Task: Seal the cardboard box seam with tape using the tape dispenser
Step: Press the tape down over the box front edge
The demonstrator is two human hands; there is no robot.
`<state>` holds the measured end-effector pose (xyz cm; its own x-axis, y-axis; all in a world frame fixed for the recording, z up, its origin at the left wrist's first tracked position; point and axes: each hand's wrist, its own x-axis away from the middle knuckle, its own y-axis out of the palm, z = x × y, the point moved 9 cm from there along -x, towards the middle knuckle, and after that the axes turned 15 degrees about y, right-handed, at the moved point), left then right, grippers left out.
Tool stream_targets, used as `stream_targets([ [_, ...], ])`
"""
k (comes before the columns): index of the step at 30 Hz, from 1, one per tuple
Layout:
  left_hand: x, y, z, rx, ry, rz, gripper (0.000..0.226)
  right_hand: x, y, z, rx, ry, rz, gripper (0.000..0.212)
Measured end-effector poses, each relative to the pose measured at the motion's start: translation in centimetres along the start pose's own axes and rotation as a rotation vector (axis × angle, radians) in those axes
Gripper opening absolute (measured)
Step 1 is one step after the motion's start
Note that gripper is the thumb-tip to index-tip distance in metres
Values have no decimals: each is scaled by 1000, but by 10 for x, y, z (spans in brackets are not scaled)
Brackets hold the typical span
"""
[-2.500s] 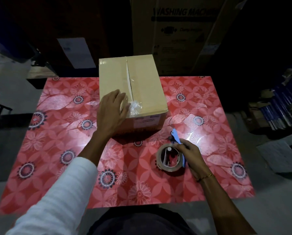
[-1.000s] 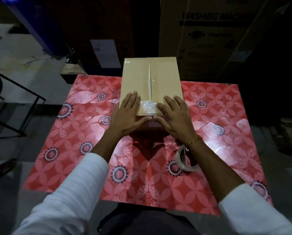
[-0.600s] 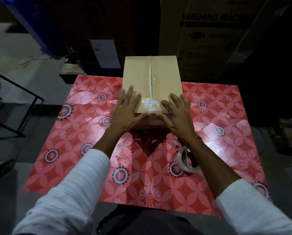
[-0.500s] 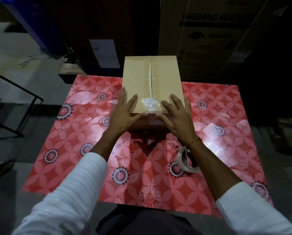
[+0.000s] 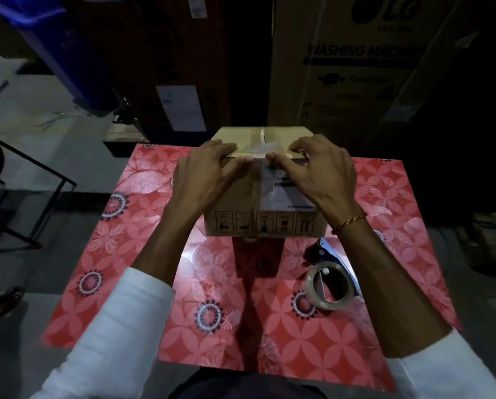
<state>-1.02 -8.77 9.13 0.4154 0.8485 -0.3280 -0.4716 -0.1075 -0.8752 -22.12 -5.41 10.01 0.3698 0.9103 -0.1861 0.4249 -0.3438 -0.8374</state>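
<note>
Nearest the camera, two white sleeves (image 5: 117, 326) reach forward over a desk (image 5: 143, 283) covered in a red floral sheet. On that sheet, toward the person's right and just beside the right forearm, lies the tape dispenser (image 5: 329, 286), its roll of clear tape resting on the desk with nothing touching it. Farther on, near the far edge of the desk, stands the cardboard box (image 5: 258, 208), its near face showing a row of handling symbols and a white label. Both hands are on the box's near top edge: the left hand (image 5: 203, 174) curls its fingers over the left part of the top while its thumb presses the front face, and the right hand (image 5: 316, 171), a thin bracelet (image 5: 349, 223) at its wrist, does the same on the right. Between the thumbs a strip of clear tape (image 5: 262, 148) folds over the edge along the top seam. Beyond the desk stands a large washing machine carton (image 5: 353, 67) in the dark.
</note>
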Motion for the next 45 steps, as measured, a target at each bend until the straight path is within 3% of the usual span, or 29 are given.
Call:
stream_targets([
  [9,-14,-8,8,-19,88,-50,48,-12,-6,-4,52,-42,-145,57],
  [14,-21,-10,9,-49,79,-89,52,-17,6,1,119,24,-183,79],
  [20,-27,-5,1,-99,38,-139,65,-21,3,-6,178,54,-144,74],
  [28,-38,-2,-1,-80,14,-200,78,-38,-2,-15,238,-46,-256,63],
  [36,-52,-6,7,-245,-58,-235,97,-55,-5,-24,268,-85,-341,53],
  [45,-67,5,-11,-230,20,-444,99,-66,-3,-24,227,-59,-328,54],
])
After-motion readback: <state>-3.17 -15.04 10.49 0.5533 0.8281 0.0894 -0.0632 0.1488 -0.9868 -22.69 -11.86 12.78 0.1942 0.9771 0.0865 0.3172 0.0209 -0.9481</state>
